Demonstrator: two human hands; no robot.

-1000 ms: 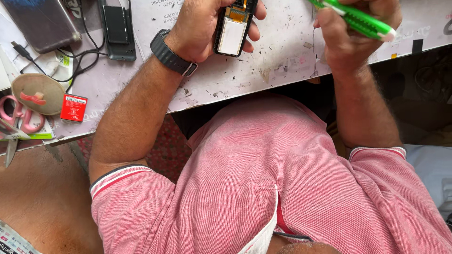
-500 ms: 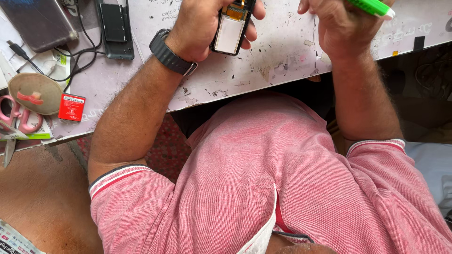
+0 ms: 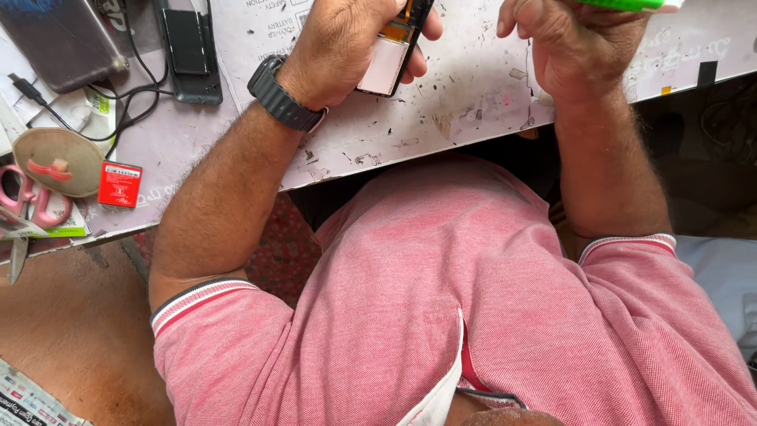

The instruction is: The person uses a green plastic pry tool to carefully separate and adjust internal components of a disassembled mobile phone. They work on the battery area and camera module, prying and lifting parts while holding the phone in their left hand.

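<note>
My left hand (image 3: 347,43) grips an opened phone (image 3: 390,55) with its back cover off, showing a pale battery and orange flex inside, held over the scuffed white work surface (image 3: 441,118). A dark watch (image 3: 284,99) sits on that wrist. My right hand (image 3: 576,43) is closed around a green-handled tool (image 3: 631,4), most of which is cut off by the top edge. The two hands are a short gap apart.
At the left lie a dark phone (image 3: 59,43), a black phone with cables (image 3: 188,51), a small red box (image 3: 120,183), pink-handled scissors (image 3: 27,201) and a tan oval pad (image 3: 55,162). My pink shirt fills the lower frame.
My right hand and the green tool have moved up toward the top edge, so less of the tool shows. The left hand keeps hold of the phone, slightly higher in view.
</note>
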